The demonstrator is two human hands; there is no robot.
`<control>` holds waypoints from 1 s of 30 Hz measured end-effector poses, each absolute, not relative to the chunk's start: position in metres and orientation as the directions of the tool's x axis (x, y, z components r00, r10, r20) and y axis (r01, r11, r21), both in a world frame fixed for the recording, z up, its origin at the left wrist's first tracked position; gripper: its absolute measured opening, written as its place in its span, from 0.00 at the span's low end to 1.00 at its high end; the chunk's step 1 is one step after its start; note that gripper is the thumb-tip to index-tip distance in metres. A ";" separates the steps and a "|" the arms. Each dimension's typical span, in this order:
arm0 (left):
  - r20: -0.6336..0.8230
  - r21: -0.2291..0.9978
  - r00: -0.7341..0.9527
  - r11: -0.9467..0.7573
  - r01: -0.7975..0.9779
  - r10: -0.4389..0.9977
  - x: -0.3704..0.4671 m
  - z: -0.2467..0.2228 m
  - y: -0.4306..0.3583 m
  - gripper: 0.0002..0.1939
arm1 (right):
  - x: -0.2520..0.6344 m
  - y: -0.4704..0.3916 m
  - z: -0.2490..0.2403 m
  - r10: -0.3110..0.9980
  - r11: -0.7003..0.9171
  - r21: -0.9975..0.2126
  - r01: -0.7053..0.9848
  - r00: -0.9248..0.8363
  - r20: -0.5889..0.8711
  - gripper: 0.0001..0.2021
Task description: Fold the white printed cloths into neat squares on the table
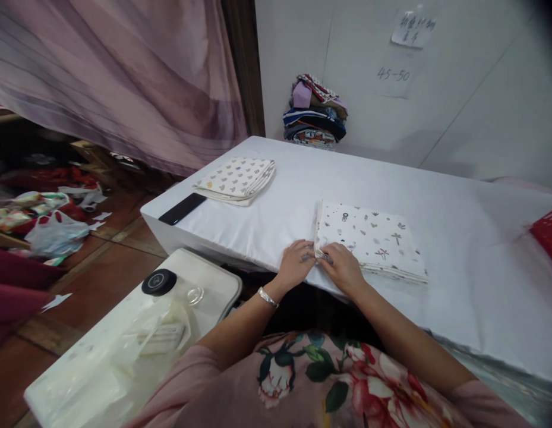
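A folded white cloth (369,235) printed with small plants and figures lies flat on the white-covered table in front of me. At its near left corner, my right hand (342,267) pinches the stacked edges between thumb and fingers. My left hand (296,261), with a silver bracelet on the wrist, is closed at the same corner, its fingertips almost meeting those of the right. Small greyish bits show at the fingertips of both hands; what they are I cannot make out. Farther left rests a second folded white cloth (240,178) with a grey leaf-like print.
A black phone (183,208) lies at the table's left edge. Below it stands a white side table (79,362) bearing a black round lid (158,282) and a plastic bag (146,339). Folded fabrics (315,113) are piled by the wall. A red object (549,235) sits far right.
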State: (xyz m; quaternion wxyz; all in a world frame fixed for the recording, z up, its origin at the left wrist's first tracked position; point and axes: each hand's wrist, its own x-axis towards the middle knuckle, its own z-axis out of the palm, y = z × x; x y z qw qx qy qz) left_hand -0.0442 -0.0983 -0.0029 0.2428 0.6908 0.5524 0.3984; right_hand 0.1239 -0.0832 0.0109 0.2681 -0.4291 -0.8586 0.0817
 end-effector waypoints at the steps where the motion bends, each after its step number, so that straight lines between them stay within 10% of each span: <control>1: 0.284 0.776 0.074 -0.275 0.567 0.956 -0.044 -0.003 -0.098 0.06 | 0.123 -0.083 0.011 0.783 0.615 -0.372 0.695 -0.484 0.390 0.05; 12: 0.199 0.717 0.025 -0.163 0.678 0.980 -0.037 0.001 -0.100 0.05 | 0.133 -0.080 0.017 0.788 0.615 -0.452 0.647 -0.478 0.388 0.06; 30: 0.169 0.732 0.023 -0.141 0.666 0.985 -0.037 0.001 -0.099 0.08 | 0.133 -0.085 0.026 0.699 0.714 -0.156 0.682 -0.683 0.212 0.06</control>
